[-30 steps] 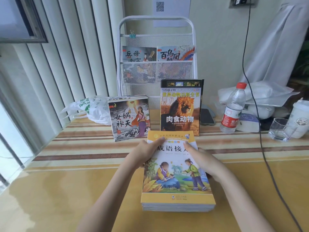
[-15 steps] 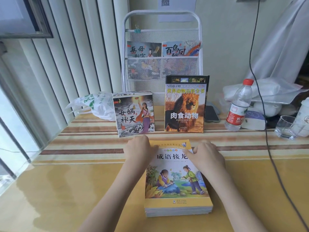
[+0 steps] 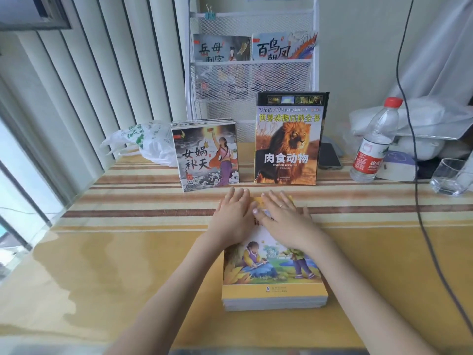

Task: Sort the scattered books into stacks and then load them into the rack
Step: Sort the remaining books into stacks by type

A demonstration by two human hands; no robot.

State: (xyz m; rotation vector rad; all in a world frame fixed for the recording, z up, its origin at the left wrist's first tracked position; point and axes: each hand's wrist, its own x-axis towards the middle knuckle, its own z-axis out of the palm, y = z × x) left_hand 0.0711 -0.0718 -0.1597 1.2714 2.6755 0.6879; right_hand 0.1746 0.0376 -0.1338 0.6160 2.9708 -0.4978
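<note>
Both hands, left and right, press flat-fingered on the book stack; rack at twelve o'clock.

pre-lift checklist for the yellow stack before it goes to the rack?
1. Yellow stack edges squared: ok on the near edge; far edge hidden by hands.
2. Left hand and right hand gripping: not ok, both lie flat on top.
3. Rack pocket free: not ok up top, two books fill it; lower pocket cannot tell.
4. Path to rack: not ok, lion book and painted-cover stack stand in front.
5. Water bottle, glass: ok, off to the right.
</note>
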